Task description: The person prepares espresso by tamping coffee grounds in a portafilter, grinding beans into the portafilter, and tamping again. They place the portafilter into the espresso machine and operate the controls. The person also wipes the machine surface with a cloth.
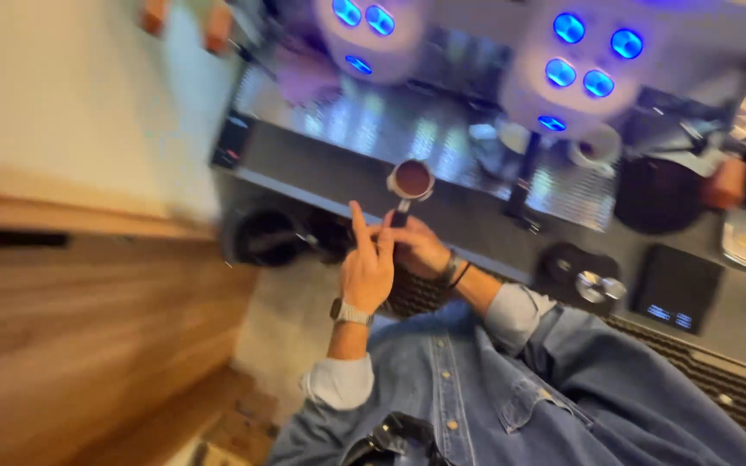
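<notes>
**beanhead:** Brown coffee grounds fill the basket of the portafilter (411,180), pretty much level from what I can see. It's held out over the near edge of the espresso machine (477,129), in front of the steel drip tray (373,129).

**tampnoob:** Which hand's got it?

**beanhead:** The right hand (420,248) is wrapped closed around the handle, just below the basket. The left hand (368,263) sits right beside it, touching the handle area, index finger sticking straight up and the other fingers curled loosely. Can't tell if those actually grip anything, it's blurry.

**tampnoob:** Other containers around?

**beanhead:** A white cup (596,145) sits on the tray under the right group head, something dark inside, can't say more. A dark round bowl-ish thing (656,194) is to the right of it, contents not visible. A black round bin (262,235) sits near left of the hands, looks dark inside.

**tampnoob:** Room to move?

**beanhead:** Grey counter (494,233) runs open to the right of the hands until a round tamper station (593,283) and a black scale (675,289). On the left, a wooden cabinet (71,302) is well apart from the hands, with floor between.
</notes>
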